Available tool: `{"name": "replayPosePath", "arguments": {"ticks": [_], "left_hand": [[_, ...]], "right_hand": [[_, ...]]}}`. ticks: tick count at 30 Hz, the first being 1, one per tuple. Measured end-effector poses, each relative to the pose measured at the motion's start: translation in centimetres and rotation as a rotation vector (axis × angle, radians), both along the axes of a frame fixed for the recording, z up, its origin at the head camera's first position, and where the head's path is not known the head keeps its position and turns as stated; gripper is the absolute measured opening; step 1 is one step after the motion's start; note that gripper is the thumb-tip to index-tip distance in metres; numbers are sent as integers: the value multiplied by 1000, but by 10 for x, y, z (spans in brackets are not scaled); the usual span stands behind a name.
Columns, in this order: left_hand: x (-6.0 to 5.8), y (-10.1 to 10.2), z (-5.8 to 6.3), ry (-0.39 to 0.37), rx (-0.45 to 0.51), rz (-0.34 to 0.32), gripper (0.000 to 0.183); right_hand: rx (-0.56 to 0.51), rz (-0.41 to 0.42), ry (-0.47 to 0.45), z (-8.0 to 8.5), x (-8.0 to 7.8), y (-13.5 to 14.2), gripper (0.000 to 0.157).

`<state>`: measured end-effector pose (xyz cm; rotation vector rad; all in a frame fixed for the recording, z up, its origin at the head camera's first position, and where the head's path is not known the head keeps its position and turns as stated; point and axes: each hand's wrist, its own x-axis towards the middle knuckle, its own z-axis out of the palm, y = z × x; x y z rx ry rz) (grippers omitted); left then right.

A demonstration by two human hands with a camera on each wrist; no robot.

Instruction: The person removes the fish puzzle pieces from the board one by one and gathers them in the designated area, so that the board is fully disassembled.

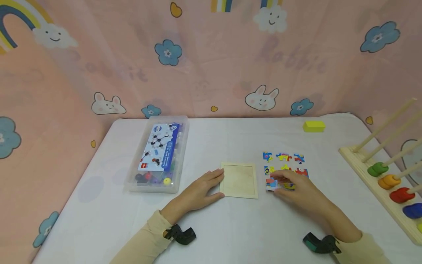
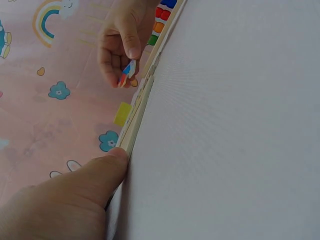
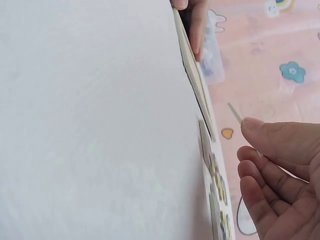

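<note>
My right hand [image 1: 296, 187] pinches a jigsaw piece [image 2: 125, 75] between thumb and fingers, raised above the table. Its blue and red face shows in the left wrist view; only its thin edge shows in the right wrist view. Under and beyond this hand lie several loose jigsaw pieces [image 1: 284, 157] in rows, some partly hidden by the fingers. My left hand [image 1: 201, 189] lies with extended fingers at the left edge of a square wooden puzzle tray [image 1: 239, 180]. Its thumb [image 2: 107, 170] touches the tray's rim. No pieces lie inside the tray.
A clear plastic case [image 1: 158, 154] of molecular model parts stands left of the left hand. At the right is a wooden peg rack [image 1: 372, 183] with coloured beads. A yellow block [image 1: 314, 126] sits near the back edge of the white-covered table [image 1: 217, 135].
</note>
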<state>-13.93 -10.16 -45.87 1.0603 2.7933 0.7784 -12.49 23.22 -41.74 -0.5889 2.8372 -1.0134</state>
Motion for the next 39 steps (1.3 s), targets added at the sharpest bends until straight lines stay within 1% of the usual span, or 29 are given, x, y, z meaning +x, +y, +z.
{"name": "replayPosePath", "arguments": {"ticks": [3,10,15,19,28,31,36,39], "left_hand": [[0,0,0,0,2,1,65],[0,1,1,-9,-2,1,66],[1,0,3,-13,-13,-2,66],[1,0,6,-17,-14,-13,66],[0,1,5,-27,-3,-13,66],[1,0,4,-32,-3,-9,66],[1,-2,1,-30,-9,-4,66],[1,-3,0,-25,-4,-2,66]], "right_hand": [[8,-14,18,1,1,16,40],[-42,-73,10,0,8,55,42],[-73,-86,9,-5,11,75,39],[-101,-69,36,-12,12,86,35],[-115,-10,26,-25,11,92,35],[-115,19,34,-27,9,93,36],[-111,62,76,-33,6,92,38],[-107,69,91,-35,4,91,39]]}}
